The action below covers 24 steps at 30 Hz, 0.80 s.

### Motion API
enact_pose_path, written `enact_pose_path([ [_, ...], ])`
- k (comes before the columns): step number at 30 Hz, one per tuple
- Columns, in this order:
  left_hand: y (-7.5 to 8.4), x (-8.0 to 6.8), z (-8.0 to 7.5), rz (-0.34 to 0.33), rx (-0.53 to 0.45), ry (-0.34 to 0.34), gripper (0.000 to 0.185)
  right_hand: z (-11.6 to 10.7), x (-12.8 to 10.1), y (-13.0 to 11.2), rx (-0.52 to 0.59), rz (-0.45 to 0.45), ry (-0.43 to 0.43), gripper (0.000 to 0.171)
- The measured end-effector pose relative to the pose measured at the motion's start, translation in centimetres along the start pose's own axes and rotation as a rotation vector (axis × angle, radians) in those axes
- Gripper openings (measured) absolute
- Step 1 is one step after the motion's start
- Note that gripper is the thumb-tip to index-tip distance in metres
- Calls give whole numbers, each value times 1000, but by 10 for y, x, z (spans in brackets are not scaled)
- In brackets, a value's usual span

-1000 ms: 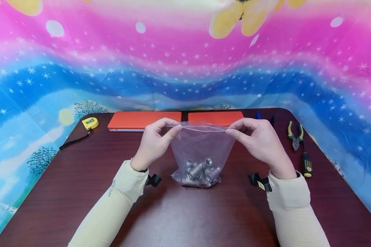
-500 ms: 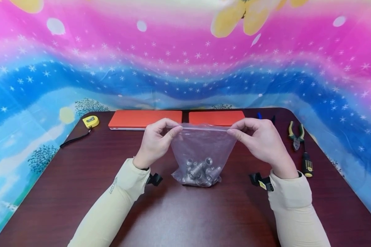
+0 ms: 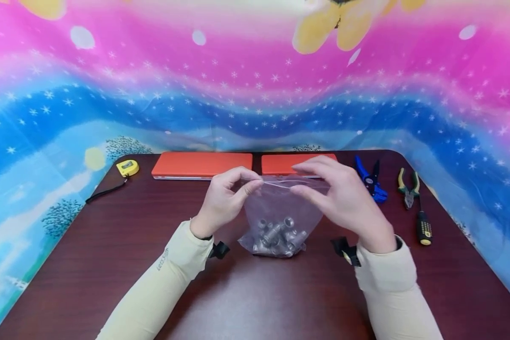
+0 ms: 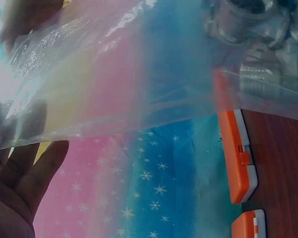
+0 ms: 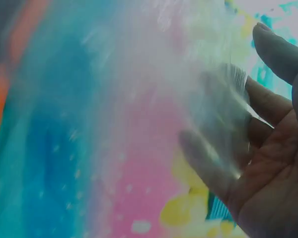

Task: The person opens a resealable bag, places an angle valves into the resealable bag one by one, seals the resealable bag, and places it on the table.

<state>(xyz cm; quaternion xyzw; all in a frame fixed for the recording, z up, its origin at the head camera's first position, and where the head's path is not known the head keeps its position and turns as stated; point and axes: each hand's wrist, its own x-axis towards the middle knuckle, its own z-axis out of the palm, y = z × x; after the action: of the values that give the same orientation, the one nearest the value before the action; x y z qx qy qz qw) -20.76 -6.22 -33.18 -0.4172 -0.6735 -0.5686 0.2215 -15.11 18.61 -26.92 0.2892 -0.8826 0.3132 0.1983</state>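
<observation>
Two cream sleeves reach in from the near edge, each with a black wrist strap. One clear plastic bag (image 3: 280, 208) stands on the middle of the desk (image 3: 110, 245), its bottom resting on the wood and holding a heap of silver metal fittings (image 3: 276, 233); they overlap too much to count exactly, but there are at least six. The left hand (image 3: 225, 198) pinches the bag's top left corner between thumb and forefinger. The right hand (image 3: 340, 198) is at the top edge toward the middle; from the head view its fingers are spread and only loosely bent, and the right wrist view shows the film lying across them, blurred, so I cannot tell whether it grips the bag or merely touches it.

Right of the right hand lie three tools: one screwdriver (image 3: 422, 229) with a black and yellow handle nearest, one pair of pliers (image 3: 408, 186) with yellow and green grips, and one blue-handled cutter (image 3: 371, 182) just beside the hand. Behind the bag, at the far edge, two flat orange cases (image 3: 201, 165) lie side by side. One yellow tape measure (image 3: 127, 167) with a black cord sits at the far left corner.

The desk is dark reddish wood with rounded far corners. Around it hangs one backdrop (image 3: 255, 85) in pink, blue and white, with snowflakes, small trees and yellow flowers
</observation>
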Motion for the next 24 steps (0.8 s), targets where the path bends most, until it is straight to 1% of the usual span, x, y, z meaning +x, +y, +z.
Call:
enact_pose_path([
  [2,1,0,-1,2,2,-7,8,9,9,-8,-13,-59,0,34],
  [4,2,0,-2,4,-3,-13,8,17,15,-15,-20,-85,-5,26],
  [8,4,1,-6,-3,-44,-66,11,26,21,-22,-11,-72,-14,13],
  [11,4,0,-9,-48,-90,-107,11,28,20,-22,12,-53,-17,10],
  [13,3,0,-10,-80,-103,-115,10,28,20,-20,28,-50,-17,9],
  [15,3,-1,-12,-95,-96,-111,8,28,21,-19,41,-45,-20,9],
  [19,4,1,-12,-64,-75,-117,5,28,21,-19,65,-34,-24,8],
  [24,4,1,-8,-21,-82,-125,4,30,22,-19,91,-36,-41,7],
])
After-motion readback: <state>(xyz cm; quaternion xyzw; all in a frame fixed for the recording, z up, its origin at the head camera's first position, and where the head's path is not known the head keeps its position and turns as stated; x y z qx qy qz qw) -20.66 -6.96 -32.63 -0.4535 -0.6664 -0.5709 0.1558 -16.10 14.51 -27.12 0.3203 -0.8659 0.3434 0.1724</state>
